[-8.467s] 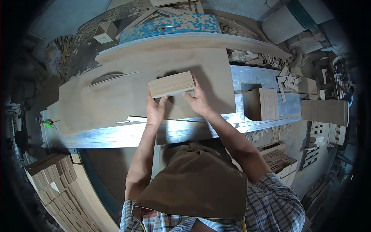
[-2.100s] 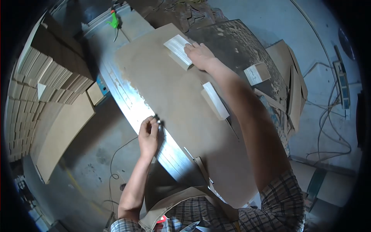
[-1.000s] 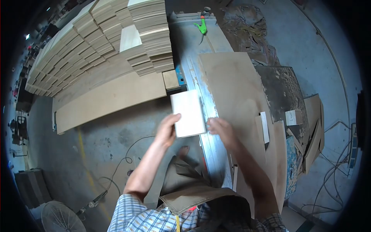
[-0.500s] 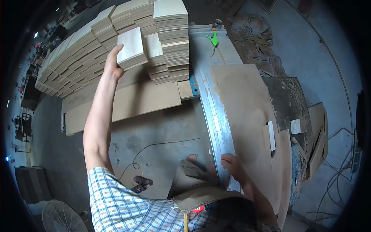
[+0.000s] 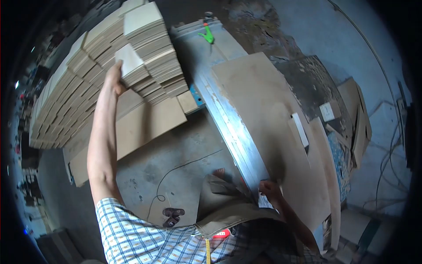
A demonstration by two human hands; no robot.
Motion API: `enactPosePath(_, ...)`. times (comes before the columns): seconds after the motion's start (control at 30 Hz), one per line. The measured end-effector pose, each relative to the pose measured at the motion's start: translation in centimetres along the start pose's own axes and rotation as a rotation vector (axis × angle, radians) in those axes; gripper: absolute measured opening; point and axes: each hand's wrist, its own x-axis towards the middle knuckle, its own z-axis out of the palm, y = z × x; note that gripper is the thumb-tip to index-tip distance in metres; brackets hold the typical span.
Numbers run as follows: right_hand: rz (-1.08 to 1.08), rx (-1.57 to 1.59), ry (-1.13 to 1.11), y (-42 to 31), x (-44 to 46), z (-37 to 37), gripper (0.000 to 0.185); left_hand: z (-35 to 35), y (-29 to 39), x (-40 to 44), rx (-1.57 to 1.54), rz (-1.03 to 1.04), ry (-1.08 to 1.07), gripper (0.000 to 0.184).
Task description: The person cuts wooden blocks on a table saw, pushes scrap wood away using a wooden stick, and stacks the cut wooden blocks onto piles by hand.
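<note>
My left hand [image 5: 115, 79] reaches out to the upper left, its fingers closed round the near left edge of a small stack of pale wooden boards [image 5: 130, 60]. That stack rests among taller stacks of similar boards [image 5: 143, 21]. My right hand [image 5: 269, 189] is curled at the near end of the metal strip along the bench [image 5: 233, 127]; whether anything is inside its fingers is hidden.
A large brown board [image 5: 263, 101] lies on the bench, with a white-edged strip [image 5: 300, 130] on it. A green air gun [image 5: 206, 34] lies at the bench's far end. Sandals [image 5: 173, 216] and a cable [image 5: 169, 171] are on the floor.
The view has swung from the bench to the stacks. My left hand has carried the small stack of boards from over the bench edge onto the piles. My right hand has come away from the boards.
</note>
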Motion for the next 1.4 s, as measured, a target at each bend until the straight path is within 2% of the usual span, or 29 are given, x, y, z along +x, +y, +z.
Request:
enactPosePath(0.07, -0.032, -0.018, 0.258, -0.1, -1.9, 0.4, 0.019, -1.2, -0.2, 2.2, -0.064, 0.018, -0.037, 0.053)
enactPosePath(0.1, -0.113, -0.193, 0.357, 0.5, -2.9, 0.0, 0.020, -1.9, -0.3, 2.4, -0.128, 0.011, -0.072, 0.058)
enactPosePath(0.17, -0.199, -0.259, 0.589, 0.5, -5.2, 0.1, 0.026, -3.6, -0.2, 3.7, -0.108, 0.010, -0.081, 0.064)
enactPosePath(0.23, -0.302, -0.642, 0.775, 3.9, -6.9, -1.1, 0.043, -3.5, -0.1, 2.0, -0.063, 0.056, -0.122, 0.071)
enactPosePath(0.27, -0.251, -0.628, 0.819, 4.6, -8.3, -1.4, 0.043, -1.8, -0.2, -0.9, -0.062, 0.058, -0.030, 0.058)
enactPosePath(0.3, -0.185, -0.706, 0.879, 5.1, -9.2, -1.4, 0.049, -1.2, -0.7, -2.8, -0.095, 0.124, -0.088, 0.063)
enactPosePath(0.33, -0.128, -0.783, 0.927, 5.7, -10.2, -1.2, 0.055, -1.8, -1.1, -2.6, -0.181, 0.087, -0.124, 0.064)
enactPosePath(0.37, -0.112, -0.761, 0.948, 6.5, -11.3, -1.2, 0.055, -1.6, -2.0, -3.8, -0.161, 0.105, -0.079, 0.065)
enactPosePath(0.4, 0.023, -0.794, 0.891, 7.0, -12.2, -1.0, 0.056, -2.0, -3.1, -4.8, -0.144, 0.128, -0.029, 0.066)
enactPosePath(0.43, 0.152, -0.821, 0.825, 7.7, -12.8, -1.0, 0.056, -5.9, -5.0, -0.4, -0.202, 0.152, 0.035, 0.059)
enactPosePath(0.5, 0.177, -0.825, 0.813, 10.0, -13.2, -1.0, 0.055, -17.0, -11.4, 7.3, -0.063, 0.192, -0.328, 0.035)
enactPosePath(0.53, 0.201, -0.856, 0.789, 11.1, -13.4, -0.7, 0.053, -11.1, -15.1, -0.8, -0.203, 0.183, 0.092, 0.028)
enactPosePath(0.57, 0.205, -0.833, 0.797, 11.8, -13.5, -0.6, 0.053, -13.0, -20.4, -0.8, -0.333, 0.088, 0.151, 0.026)
enactPosePath(0.6, 0.168, -0.808, 0.765, 12.3, -13.4, -0.8, 0.051, -13.6, -26.0, -2.0, -0.414, 0.024, 0.162, 0.022)
enactPosePath(0.63, 0.132, -0.788, 0.732, 12.7, -13.4, -1.1, 0.049, -11.4, -29.2, -8.0, -0.090, -0.029, -0.138, 0.020)
enactPosePath(0.67, 0.134, -0.781, 0.735, 13.0, -13.3, -1.3, 0.049, -8.5, -31.4, -13.8, 0.201, -0.025, -0.304, 0.023)
enactPosePath(0.7, 0.005, -0.703, 0.777, 12.8, -12.9, -1.3, 0.046, -7.7, -36.1, -15.2, -0.033, -0.155, -0.262, 0.024)
enactPosePath(0.73, -0.125, -0.624, 0.816, 12.2, -12.2, -1.5, 0.044, -7.1, -39.8, -16.7, -0.041, -0.218, -0.291, 0.022)
enactPosePath(0.77, -0.123, -0.624, 0.818, 10.2, -11.4, -1.5, 0.044, -4.7, -41.5, -20.0, -0.010, -0.293, -0.208, 0.018)
enactPosePath(0.8, -0.141, -0.491, 0.804, 6.8, -10.4, -1.4, 0.033, -3.1, -43.1, -21.6, 0.069, -0.389, -0.155, 0.012)
enactPosePath(0.83, -0.158, -0.358, 0.788, 4.2, -8.9, -1.4, 0.023, -0.8, -43.6, -23.9, 0.109, -0.403, -0.189, 0.008)
enactPosePath(0.87, -0.225, -0.299, 0.729, 3.1, -6.5, -1.7, 0.021, 0.5, -44.5, -24.7, 0.204, -0.395, -0.228, 0.009)
enactPosePath(0.9, -0.292, -0.239, 0.672, 2.1, -3.8, -2.1, 0.019, 2.1, -44.2, -25.6, 0.290, -0.384, -0.357, 0.014)
enactPosePath(0.97, -0.377, -0.212, 0.743, -0.4, 2.5, -1.7, 0.017, 4.2, -43.9, -25.4, 0.462, -0.352, -0.515, 0.017)
enactPosePath(1.0, -0.377, -0.142, 0.798, -1.7, 5.5, -1.4, 0.018, 5.0, -43.4, -24.8, 0.459, -0.357, -0.521, 0.017)
enactPosePath(1.07, -0.351, -0.031, 0.928, -3.9, 10.8, -1.2, 0.018, 5.8, -42.3, -23.4, 0.615, -0.223, -0.683, 0.019)
enactPosePath(1.2, -0.246, 0.043, 1.070, -5.9, 15.7, -2.2, 0.023, 4.9, -41.4, -20.3, 0.615, -0.190, -0.573, 0.019)
enactPosePath(1.3, -0.177, 0.086, 1.118, -5.0, 14.8, -2.4, 0.027, 3.5, -41.3, -19.5, 0.642, -0.212, -0.589, 0.019)
enactPosePath(1.4, -0.235, 0.044, 1.167, -2.2, 12.3, -1.8, 0.024, 2.3, -42.2, -19.0, 0.661, -0.253, -0.617, 0.020)
